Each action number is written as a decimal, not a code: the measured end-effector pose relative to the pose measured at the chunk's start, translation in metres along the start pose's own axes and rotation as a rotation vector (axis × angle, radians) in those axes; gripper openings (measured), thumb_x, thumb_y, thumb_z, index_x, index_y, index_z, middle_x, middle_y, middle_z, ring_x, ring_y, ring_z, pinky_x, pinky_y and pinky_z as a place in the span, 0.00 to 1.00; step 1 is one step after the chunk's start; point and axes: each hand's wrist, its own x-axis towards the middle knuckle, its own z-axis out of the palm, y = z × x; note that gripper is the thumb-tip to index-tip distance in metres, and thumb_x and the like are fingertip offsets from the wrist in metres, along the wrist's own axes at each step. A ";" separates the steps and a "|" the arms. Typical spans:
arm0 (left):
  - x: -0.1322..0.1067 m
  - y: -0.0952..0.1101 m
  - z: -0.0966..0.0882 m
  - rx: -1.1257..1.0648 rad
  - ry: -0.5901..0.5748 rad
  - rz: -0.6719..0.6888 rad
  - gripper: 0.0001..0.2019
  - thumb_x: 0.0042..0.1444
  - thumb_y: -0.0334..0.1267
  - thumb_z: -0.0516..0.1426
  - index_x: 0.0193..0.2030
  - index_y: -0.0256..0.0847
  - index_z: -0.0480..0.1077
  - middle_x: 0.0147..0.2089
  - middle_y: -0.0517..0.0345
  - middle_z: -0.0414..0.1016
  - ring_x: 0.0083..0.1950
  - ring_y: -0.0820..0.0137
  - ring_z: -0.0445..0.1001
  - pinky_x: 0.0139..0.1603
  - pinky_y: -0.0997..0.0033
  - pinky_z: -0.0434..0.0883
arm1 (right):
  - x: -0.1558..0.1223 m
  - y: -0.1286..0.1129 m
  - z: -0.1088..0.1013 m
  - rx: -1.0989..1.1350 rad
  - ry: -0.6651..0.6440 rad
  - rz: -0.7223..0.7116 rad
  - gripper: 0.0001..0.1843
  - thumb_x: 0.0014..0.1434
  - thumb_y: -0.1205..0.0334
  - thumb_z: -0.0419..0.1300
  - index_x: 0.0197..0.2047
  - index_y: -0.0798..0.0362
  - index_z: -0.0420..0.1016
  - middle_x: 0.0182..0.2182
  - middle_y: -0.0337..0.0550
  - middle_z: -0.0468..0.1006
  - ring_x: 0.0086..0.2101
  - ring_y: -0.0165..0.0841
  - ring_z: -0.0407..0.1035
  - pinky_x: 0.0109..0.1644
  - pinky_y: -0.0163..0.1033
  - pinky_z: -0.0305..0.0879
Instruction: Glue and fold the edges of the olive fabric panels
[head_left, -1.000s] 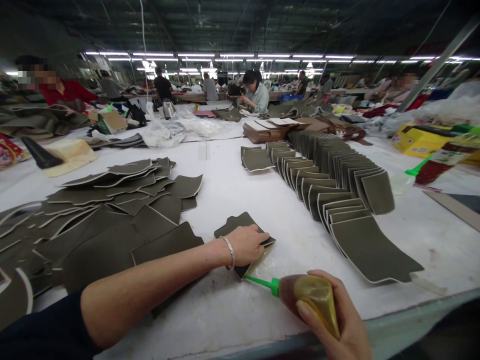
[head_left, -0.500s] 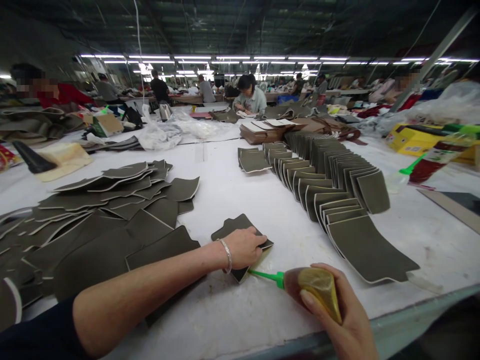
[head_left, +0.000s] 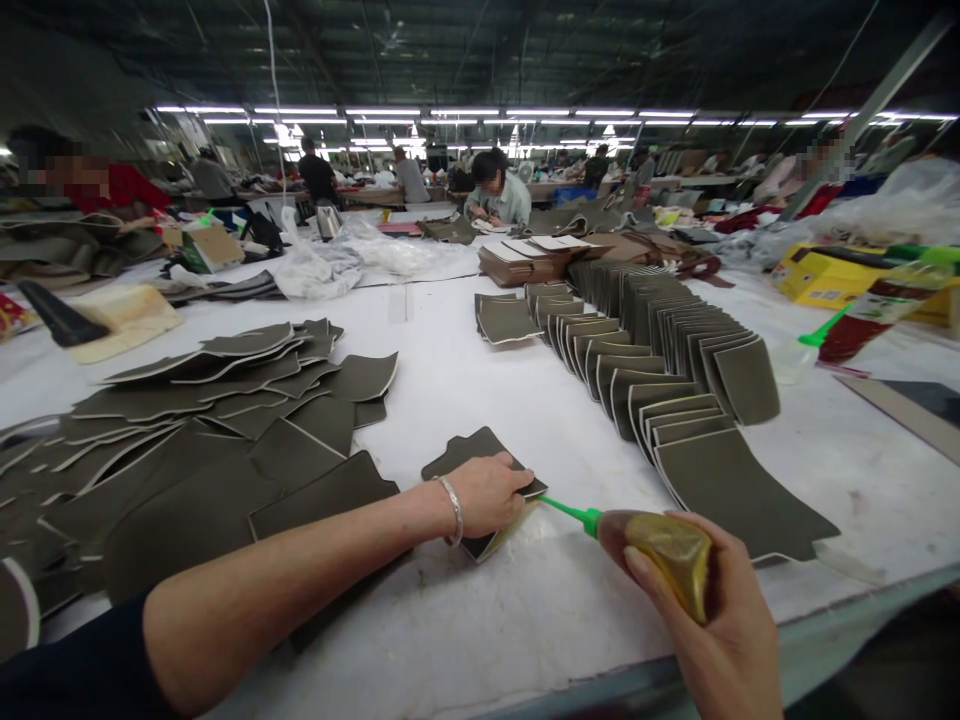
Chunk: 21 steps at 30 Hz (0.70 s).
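Observation:
My left hand (head_left: 489,494) presses down on a dark olive cut piece (head_left: 466,452) lying on the white table (head_left: 480,600); its fingers curl over the piece's near edge, where a pale layer shows underneath. My right hand (head_left: 712,625) is wrapped round an amber glue bottle (head_left: 664,548) with a green nozzle (head_left: 571,514). The nozzle tip touches the right edge of the piece beside my left fingertips.
A loose heap of the same olive pieces (head_left: 217,430) lies to the left. A long overlapped row of pieces (head_left: 675,380) runs along the right. A second green-nozzled bottle (head_left: 862,325) and a yellow box (head_left: 825,280) sit far right. Other people work at tables behind.
My right hand has moved the bottle rightward and farther along the piece's edge, the nozzle tip sliding from the near corner to the right side. My left hand stays pressed on the piece.

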 end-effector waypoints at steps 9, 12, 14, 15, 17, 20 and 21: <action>0.001 -0.001 0.001 0.002 0.002 0.004 0.22 0.62 0.37 0.46 0.61 0.41 0.66 0.45 0.48 0.72 0.43 0.62 0.74 0.45 0.66 0.70 | -0.007 -0.004 0.000 -0.003 0.000 0.086 0.30 0.50 0.39 0.66 0.50 0.47 0.68 0.44 0.43 0.72 0.43 0.46 0.68 0.46 0.48 0.62; 0.001 -0.001 0.002 -0.005 0.006 0.000 0.22 0.62 0.37 0.46 0.62 0.41 0.66 0.46 0.48 0.72 0.43 0.62 0.75 0.44 0.66 0.70 | -0.002 -0.003 -0.001 -0.001 0.045 0.072 0.32 0.50 0.39 0.67 0.51 0.48 0.68 0.45 0.44 0.71 0.43 0.47 0.68 0.46 0.48 0.62; 0.001 -0.001 0.002 -0.009 0.005 -0.007 0.22 0.62 0.37 0.46 0.62 0.41 0.66 0.46 0.48 0.72 0.43 0.62 0.75 0.44 0.66 0.70 | -0.001 -0.003 0.000 -0.014 0.065 0.058 0.33 0.49 0.39 0.67 0.52 0.48 0.67 0.45 0.44 0.71 0.43 0.47 0.68 0.45 0.48 0.62; 0.001 -0.001 0.002 -0.009 0.003 -0.009 0.22 0.63 0.37 0.46 0.62 0.41 0.66 0.46 0.47 0.72 0.43 0.62 0.75 0.44 0.66 0.70 | -0.002 -0.004 0.001 -0.019 0.057 0.059 0.33 0.48 0.38 0.67 0.51 0.49 0.67 0.44 0.44 0.71 0.43 0.47 0.68 0.45 0.47 0.62; 0.002 -0.002 0.002 -0.006 -0.001 -0.009 0.22 0.63 0.37 0.46 0.62 0.41 0.66 0.46 0.47 0.72 0.44 0.61 0.75 0.45 0.65 0.70 | -0.008 -0.009 0.003 -0.012 0.021 0.087 0.32 0.49 0.38 0.66 0.50 0.49 0.67 0.43 0.43 0.71 0.43 0.45 0.68 0.46 0.46 0.62; 0.002 -0.003 0.004 -0.003 0.005 -0.006 0.22 0.63 0.37 0.46 0.62 0.40 0.66 0.46 0.47 0.73 0.45 0.61 0.75 0.46 0.65 0.70 | -0.026 -0.022 0.008 0.030 -0.030 0.156 0.28 0.53 0.39 0.63 0.48 0.50 0.68 0.42 0.41 0.72 0.42 0.41 0.68 0.46 0.41 0.62; 0.003 -0.003 0.004 -0.005 0.010 -0.007 0.22 0.63 0.37 0.46 0.62 0.40 0.66 0.47 0.47 0.73 0.45 0.61 0.75 0.46 0.65 0.70 | -0.032 -0.027 0.009 0.045 -0.051 0.174 0.27 0.54 0.39 0.62 0.48 0.49 0.68 0.42 0.40 0.72 0.41 0.40 0.68 0.45 0.39 0.62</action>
